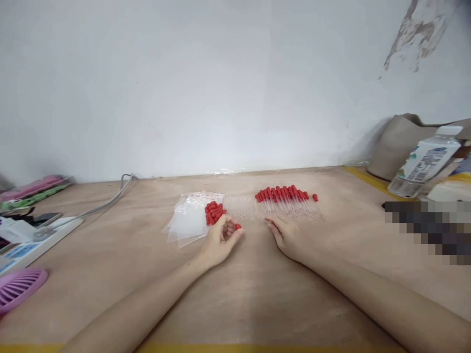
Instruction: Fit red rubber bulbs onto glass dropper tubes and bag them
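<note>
My left hand [221,241] pinches a small red rubber bulb [238,226] between thumb and fingers. Close beside its fingertips lies a pile of loose red rubber bulbs [214,213], partly on clear zip bags [189,220]. My right hand [289,237] has its fingers closed on a thin clear glass tube [262,216], which points left and away. Between the hands, further back, rests a row of bare glass tubes [241,208]. Behind my right hand are several droppers [289,200], red bulbs on clear tubes, laid side by side.
A power strip [40,245] with a grey cable [106,203] and a pink fan-like object [22,289] are at the left. On the right stand a plastic bottle [427,162] and a grey-brown bag [390,142]. A white wall [221,88] closes off the back.
</note>
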`<state>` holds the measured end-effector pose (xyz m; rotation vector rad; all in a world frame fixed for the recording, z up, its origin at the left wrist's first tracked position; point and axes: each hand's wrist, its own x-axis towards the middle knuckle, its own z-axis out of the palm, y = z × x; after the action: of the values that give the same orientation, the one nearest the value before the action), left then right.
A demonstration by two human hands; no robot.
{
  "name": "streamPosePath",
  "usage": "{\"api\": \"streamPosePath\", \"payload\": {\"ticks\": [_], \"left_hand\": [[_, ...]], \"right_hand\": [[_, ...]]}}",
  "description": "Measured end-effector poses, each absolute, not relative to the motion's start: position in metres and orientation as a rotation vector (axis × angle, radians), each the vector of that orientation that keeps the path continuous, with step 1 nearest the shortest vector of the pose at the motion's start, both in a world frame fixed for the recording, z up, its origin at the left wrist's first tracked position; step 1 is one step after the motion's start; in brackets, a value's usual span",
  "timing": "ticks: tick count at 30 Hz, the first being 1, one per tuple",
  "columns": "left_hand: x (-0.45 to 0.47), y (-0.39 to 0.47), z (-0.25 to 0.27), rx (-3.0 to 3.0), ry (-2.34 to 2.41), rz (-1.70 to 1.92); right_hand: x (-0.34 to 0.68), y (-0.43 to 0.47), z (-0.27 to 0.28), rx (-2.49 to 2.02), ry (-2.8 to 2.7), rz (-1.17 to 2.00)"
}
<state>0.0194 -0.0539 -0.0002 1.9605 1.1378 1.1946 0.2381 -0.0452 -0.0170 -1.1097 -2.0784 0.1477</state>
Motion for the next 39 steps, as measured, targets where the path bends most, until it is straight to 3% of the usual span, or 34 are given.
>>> {"api": "streamPosePath", "payload": {"ticks": [27,39], "left_hand": [[0.017,-0.054,-0.013,1.95,1.086,1.039],[0.017,-0.06,-0.007,1.981,1.058,0.888]], "right_hand": [[0.23,-0.059,-0.01,-0.988,-2.256,0.121],[0.234,-0.051,-0.004,-0.871,-2.325,0.303]]}}
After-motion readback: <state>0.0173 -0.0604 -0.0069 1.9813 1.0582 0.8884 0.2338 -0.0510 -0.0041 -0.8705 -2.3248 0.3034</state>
